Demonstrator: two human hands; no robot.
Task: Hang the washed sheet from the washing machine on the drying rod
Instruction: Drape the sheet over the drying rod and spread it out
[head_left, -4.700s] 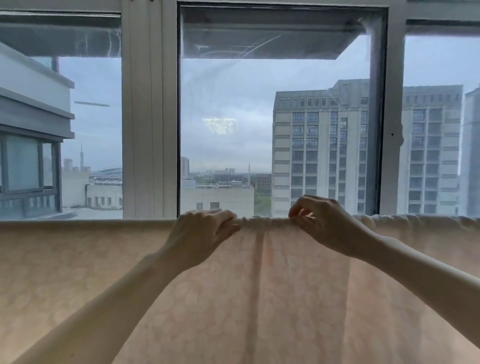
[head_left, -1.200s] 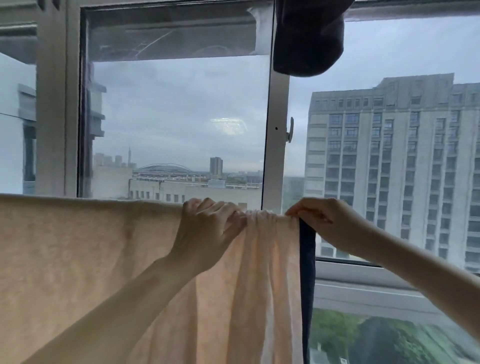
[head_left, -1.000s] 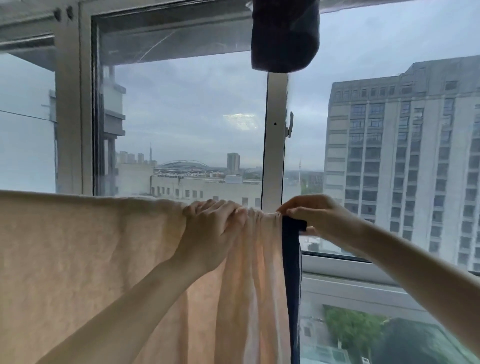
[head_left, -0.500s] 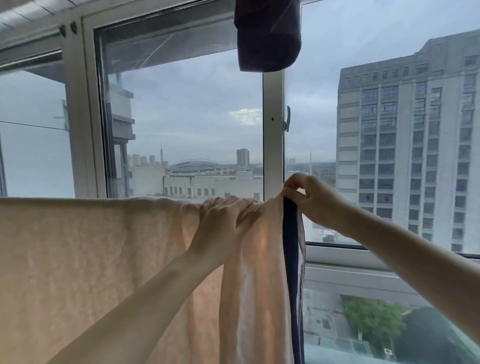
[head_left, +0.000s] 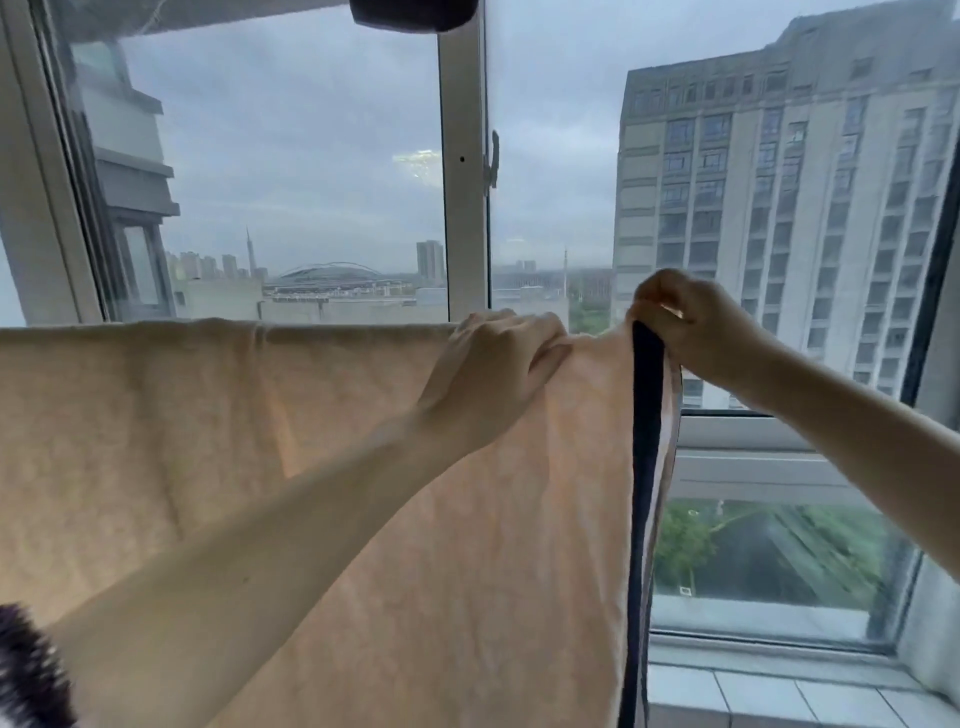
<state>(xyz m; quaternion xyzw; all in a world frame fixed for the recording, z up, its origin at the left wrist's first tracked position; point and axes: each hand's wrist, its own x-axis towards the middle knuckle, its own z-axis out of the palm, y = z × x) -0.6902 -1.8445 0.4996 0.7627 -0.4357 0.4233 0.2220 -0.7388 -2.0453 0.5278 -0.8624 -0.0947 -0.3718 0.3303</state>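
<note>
Hands (head_left: 493, 364) (head_left: 691, 327) on sheet (head_left: 156, 441) before window (head_left: 462, 156).

The hanging sheet (head_left: 218, 441) is blocking the left and middle; open air is lying right of its dark edge (head_left: 644, 467), before the window (head_left: 779, 234).
</note>
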